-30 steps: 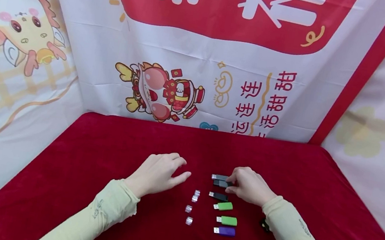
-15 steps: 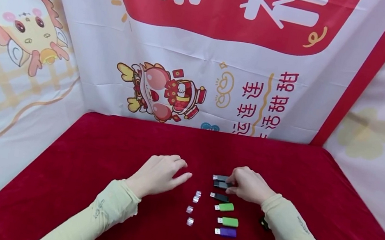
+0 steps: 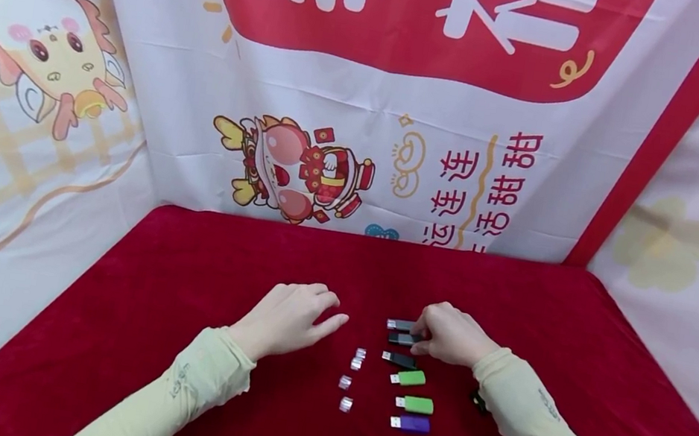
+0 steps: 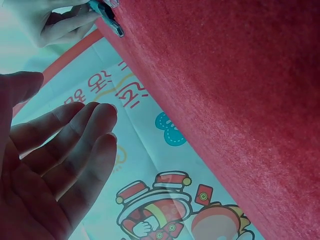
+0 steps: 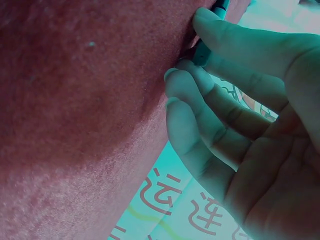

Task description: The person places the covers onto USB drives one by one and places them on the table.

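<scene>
My right hand pinches a grey USB stick with a black end between thumb and fingers, low over the red cloth. In the right wrist view the dark USB stick shows between the thumb and fingers, partly hidden by them. Just beyond it lies another grey USB stick with its plug bare. A black USB stick lies on the near side. My left hand hovers to the left with fingers loosely bent and nothing in them; its palm shows bare in the left wrist view.
Nearer me lie a tilted green USB stick, a second green one and a purple one. Several small clear pieces form a column to their left. A small dark object sits beside my right sleeve.
The USB stick in my right hand has shifted slightly toward me, widening the gap from the grey one beyond. My left hand keeps its pose, and the head view has moved a little.
</scene>
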`<state>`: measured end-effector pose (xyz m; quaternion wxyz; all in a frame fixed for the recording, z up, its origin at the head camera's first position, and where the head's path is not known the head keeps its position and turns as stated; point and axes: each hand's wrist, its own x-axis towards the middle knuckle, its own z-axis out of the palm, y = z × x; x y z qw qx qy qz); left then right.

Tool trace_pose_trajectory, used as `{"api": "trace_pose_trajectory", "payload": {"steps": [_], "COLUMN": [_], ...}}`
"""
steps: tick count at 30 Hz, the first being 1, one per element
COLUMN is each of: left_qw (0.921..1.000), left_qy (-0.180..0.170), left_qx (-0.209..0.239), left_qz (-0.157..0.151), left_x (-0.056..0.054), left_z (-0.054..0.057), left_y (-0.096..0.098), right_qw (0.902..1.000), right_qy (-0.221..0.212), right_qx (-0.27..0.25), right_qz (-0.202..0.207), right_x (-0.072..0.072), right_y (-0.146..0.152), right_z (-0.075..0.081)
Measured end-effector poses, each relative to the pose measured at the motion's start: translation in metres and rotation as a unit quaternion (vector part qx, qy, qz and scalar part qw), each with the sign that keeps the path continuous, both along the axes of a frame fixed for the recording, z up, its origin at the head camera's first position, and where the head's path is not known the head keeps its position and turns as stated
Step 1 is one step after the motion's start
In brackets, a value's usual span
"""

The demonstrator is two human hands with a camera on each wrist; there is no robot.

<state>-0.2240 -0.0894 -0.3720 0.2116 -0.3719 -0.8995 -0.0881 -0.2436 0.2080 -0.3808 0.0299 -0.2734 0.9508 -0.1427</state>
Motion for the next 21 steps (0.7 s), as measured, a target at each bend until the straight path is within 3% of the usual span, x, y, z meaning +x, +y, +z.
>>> {"api": "trace_pose_trajectory", "payload": {"steps": [21], "left_qw": [0.9999], "left_qy": [-0.011], "left_qx": [0.003], "left_qz": [-0.003], "left_x": [0.0018], "left_z": [0.0032], "left_y": [-0.0013], "right_qw": [0.9997], "right_qy": [-0.009], "right_qx": [-0.021], "right_qz": [0.008], "right_x": [-0.0016], "right_y": [0.0064], "right_z": [-0.0010]}}
